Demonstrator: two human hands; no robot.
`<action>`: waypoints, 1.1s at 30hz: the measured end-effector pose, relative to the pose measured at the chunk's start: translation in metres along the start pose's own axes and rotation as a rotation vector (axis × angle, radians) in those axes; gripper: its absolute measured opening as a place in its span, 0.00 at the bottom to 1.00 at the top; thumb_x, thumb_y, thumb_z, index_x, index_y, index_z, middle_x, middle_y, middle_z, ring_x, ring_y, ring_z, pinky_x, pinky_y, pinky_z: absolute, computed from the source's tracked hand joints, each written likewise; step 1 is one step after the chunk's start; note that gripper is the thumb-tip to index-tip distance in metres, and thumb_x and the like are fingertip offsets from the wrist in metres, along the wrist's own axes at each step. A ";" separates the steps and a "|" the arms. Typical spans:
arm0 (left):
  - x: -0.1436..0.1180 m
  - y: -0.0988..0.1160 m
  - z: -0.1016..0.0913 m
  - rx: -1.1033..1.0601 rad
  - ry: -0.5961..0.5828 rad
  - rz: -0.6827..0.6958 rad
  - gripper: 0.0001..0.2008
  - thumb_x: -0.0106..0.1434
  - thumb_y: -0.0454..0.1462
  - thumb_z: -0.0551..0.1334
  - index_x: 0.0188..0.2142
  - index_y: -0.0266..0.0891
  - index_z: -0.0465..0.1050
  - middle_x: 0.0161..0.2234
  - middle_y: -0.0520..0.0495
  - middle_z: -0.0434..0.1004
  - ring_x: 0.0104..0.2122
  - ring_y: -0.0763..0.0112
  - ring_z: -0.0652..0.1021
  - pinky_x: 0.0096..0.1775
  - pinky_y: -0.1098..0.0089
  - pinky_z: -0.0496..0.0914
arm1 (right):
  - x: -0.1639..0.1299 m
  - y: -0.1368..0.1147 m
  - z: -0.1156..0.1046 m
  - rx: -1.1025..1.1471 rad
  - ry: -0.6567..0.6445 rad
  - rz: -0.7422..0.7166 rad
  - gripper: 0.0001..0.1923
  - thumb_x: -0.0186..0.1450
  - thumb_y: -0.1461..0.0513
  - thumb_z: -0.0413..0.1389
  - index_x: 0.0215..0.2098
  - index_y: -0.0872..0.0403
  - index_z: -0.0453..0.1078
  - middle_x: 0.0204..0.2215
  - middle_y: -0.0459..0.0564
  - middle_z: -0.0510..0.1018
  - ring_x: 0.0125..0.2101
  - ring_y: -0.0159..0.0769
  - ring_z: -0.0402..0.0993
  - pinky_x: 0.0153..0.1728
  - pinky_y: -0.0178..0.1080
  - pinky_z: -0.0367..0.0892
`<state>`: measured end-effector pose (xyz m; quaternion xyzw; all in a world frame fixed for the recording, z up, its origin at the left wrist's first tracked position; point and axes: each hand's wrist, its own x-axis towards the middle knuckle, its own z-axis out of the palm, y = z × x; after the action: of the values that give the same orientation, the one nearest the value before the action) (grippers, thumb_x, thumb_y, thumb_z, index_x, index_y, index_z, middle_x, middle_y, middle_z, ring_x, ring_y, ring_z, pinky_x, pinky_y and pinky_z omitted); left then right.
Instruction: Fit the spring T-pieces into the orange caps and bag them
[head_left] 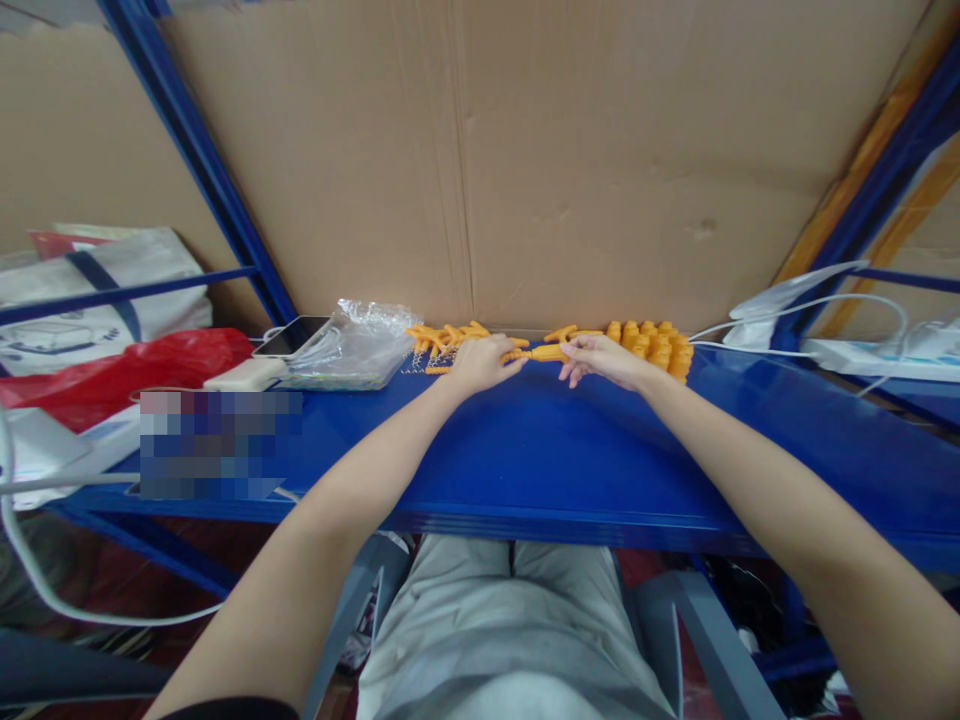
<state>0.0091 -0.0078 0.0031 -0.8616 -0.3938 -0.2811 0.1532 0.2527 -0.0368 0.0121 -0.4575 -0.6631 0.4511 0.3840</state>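
Observation:
Between my two hands, just above the blue tabletop, is a slim orange piece with a thicker, handle-like body (547,353). My left hand (484,364) closes on its narrower left end, and the fingers of my right hand (598,358) pinch its right end, partly hiding it. Left of my left hand lies a loose pile of orange pieces (442,338) with thin metallic parts, perhaps chains, sticking out. Rows of bulky orange pieces (652,345) are packed together beyond my right hand. Another orange piece (562,332) lies just behind the held one.
A clear plastic bag (352,350), a phone (295,337) and a white box-shaped item (246,375) sit at the left of the blue table (540,450). Red plastic (187,355) lies farther left. Cardboard (525,150) walls the back; white cables (885,300) run at right.

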 end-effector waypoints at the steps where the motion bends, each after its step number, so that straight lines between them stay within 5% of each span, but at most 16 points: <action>1: 0.000 0.000 0.000 -0.007 0.003 0.002 0.14 0.66 0.44 0.62 0.40 0.37 0.80 0.38 0.41 0.84 0.38 0.59 0.82 0.43 0.61 0.75 | 0.000 0.000 0.001 -0.003 -0.002 0.002 0.13 0.70 0.54 0.60 0.34 0.55 0.68 0.24 0.51 0.82 0.20 0.30 0.76 0.24 0.31 0.73; 9: 0.001 -0.001 0.001 0.008 0.042 -0.013 0.14 0.66 0.45 0.62 0.39 0.37 0.80 0.38 0.41 0.83 0.37 0.60 0.82 0.40 0.63 0.75 | 0.001 -0.002 0.007 0.015 0.026 0.047 0.27 0.70 0.42 0.53 0.27 0.54 0.68 0.17 0.52 0.78 0.16 0.32 0.73 0.18 0.33 0.71; 18: 0.000 -0.001 0.001 0.017 0.029 0.012 0.13 0.66 0.45 0.62 0.39 0.38 0.80 0.37 0.42 0.83 0.37 0.59 0.82 0.41 0.63 0.74 | 0.003 0.000 0.008 -0.066 0.071 0.103 0.31 0.66 0.35 0.50 0.26 0.52 0.69 0.18 0.52 0.77 0.16 0.35 0.72 0.23 0.39 0.72; 23: 0.001 0.000 0.001 0.012 0.002 0.003 0.15 0.67 0.44 0.61 0.40 0.36 0.81 0.38 0.39 0.84 0.38 0.57 0.82 0.42 0.60 0.75 | 0.001 -0.003 0.006 -0.074 0.088 0.182 0.29 0.69 0.38 0.49 0.30 0.53 0.69 0.21 0.52 0.80 0.17 0.35 0.74 0.21 0.36 0.68; 29: 0.001 -0.001 0.000 0.035 -0.003 0.004 0.14 0.66 0.43 0.61 0.41 0.37 0.81 0.38 0.40 0.84 0.38 0.59 0.82 0.41 0.63 0.75 | -0.002 0.000 0.001 -0.006 0.020 0.062 0.17 0.61 0.53 0.68 0.40 0.51 0.70 0.33 0.50 0.84 0.24 0.33 0.79 0.30 0.35 0.72; 33: 0.001 -0.002 0.000 0.021 0.016 0.011 0.13 0.66 0.43 0.62 0.39 0.37 0.81 0.38 0.41 0.84 0.37 0.59 0.82 0.41 0.62 0.75 | 0.000 0.002 -0.001 0.008 0.048 0.034 0.15 0.62 0.54 0.68 0.37 0.51 0.68 0.32 0.48 0.84 0.24 0.31 0.78 0.28 0.34 0.72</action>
<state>0.0082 -0.0065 0.0037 -0.8599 -0.3909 -0.2828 0.1668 0.2537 -0.0362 0.0103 -0.4778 -0.6440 0.4493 0.3938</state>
